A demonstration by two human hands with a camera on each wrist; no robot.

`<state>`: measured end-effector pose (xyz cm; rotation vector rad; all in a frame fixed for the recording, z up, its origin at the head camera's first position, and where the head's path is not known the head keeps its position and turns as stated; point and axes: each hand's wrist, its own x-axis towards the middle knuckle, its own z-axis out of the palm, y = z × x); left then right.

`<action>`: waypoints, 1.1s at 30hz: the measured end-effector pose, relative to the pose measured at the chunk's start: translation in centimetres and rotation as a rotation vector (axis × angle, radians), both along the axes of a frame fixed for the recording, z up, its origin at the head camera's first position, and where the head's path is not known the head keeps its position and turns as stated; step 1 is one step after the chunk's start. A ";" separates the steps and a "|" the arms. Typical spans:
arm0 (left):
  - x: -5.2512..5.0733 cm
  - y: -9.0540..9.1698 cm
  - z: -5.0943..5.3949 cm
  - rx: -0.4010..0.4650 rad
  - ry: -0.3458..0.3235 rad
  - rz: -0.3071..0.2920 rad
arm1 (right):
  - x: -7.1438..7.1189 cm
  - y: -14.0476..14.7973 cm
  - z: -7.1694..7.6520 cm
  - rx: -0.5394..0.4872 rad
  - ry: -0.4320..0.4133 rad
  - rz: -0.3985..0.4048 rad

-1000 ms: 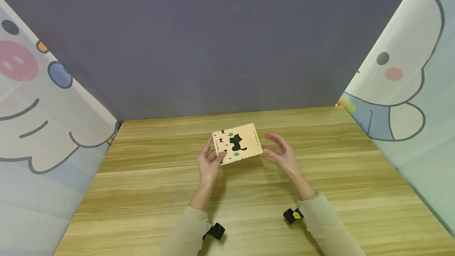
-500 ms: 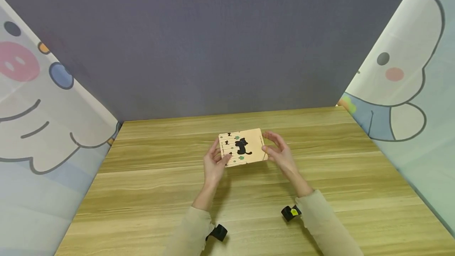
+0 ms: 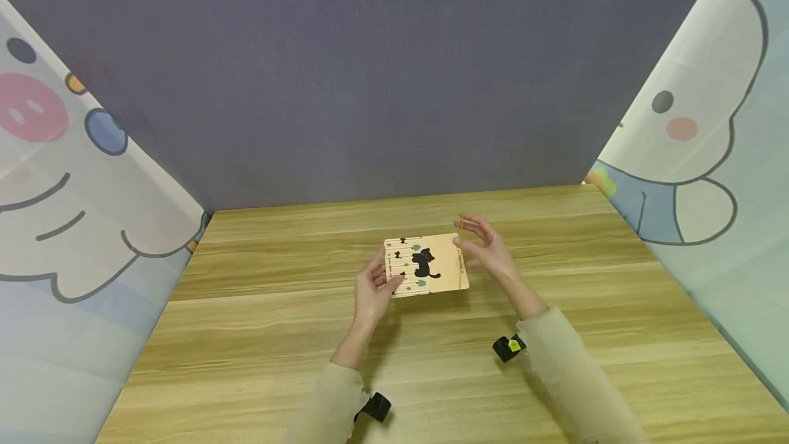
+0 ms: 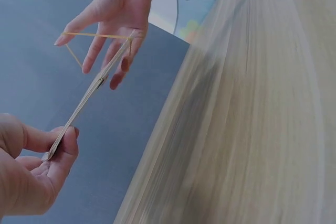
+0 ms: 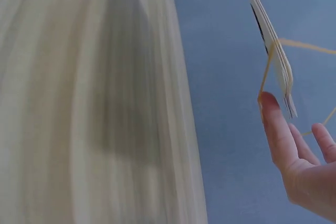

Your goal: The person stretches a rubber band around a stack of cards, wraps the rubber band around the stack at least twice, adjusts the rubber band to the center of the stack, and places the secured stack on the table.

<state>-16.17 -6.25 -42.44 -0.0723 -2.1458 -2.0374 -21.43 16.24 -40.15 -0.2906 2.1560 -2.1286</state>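
Booklet (image 3: 439, 259) up above the table (image 3: 277, 334), left hand (image 3: 372, 293) pinching its left end, and the rubber band (image 4: 97, 35) looks to be going on, stretched by the right hand's (image 3: 493, 255) spread fingers! Next calls for an even slide inward. That hand has climbed to the far corner since half a second ago.

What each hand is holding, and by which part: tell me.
The left hand pinches the cat-print booklet by its lined end, near a corner. The right hand stretches part of the yellow elastic band on its fingertips.
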 end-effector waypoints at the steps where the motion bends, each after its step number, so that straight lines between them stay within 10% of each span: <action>1: 0.0 0.0 0.0 0.004 0.002 -0.012 | -0.2 0.1 0.1 -0.014 -0.010 0.004; 13: 1.7 0.0 2.2 -0.024 -0.021 -0.149 | -5.1 2.7 -1.7 -0.137 0.003 0.160; 17: 1.7 -0.2 2.0 -0.031 -0.020 -0.164 | -3.5 1.5 1.6 -0.151 -0.043 0.123; 33: 1.8 -0.3 2.0 -0.005 -0.009 -0.170 | -3.4 -0.1 3.8 -0.193 -0.183 -0.014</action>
